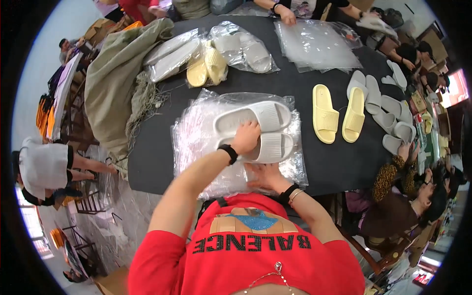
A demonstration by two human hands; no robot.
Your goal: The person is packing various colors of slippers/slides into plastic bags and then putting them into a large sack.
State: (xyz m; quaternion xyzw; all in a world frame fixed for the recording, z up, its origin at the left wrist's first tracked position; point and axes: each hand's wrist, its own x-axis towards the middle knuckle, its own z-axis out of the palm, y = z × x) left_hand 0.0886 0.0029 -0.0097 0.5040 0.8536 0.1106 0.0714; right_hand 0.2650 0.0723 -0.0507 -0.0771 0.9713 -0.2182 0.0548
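Note:
A pair of light grey slide slippers [253, 118] lies side by side on a stack of clear plastic bags [194, 132] in front of me. My left hand [246, 138] reaches over the pair, its fingers closed around the inner edges where the two slippers meet. Beside the nearer slipper, my right hand [266, 176] rests on the bags with its fingers spread. Part of the nearer slipper is hidden under my left hand.
Right of the stack stand two yellow slides [325, 115], with several loose grey slides [373, 96] beyond. Bagged slippers [243, 46] lie at the back, near a sack [115, 83]. Across the dark table [152, 162], another person's hand [286, 15] touches more plastic bags [319, 44].

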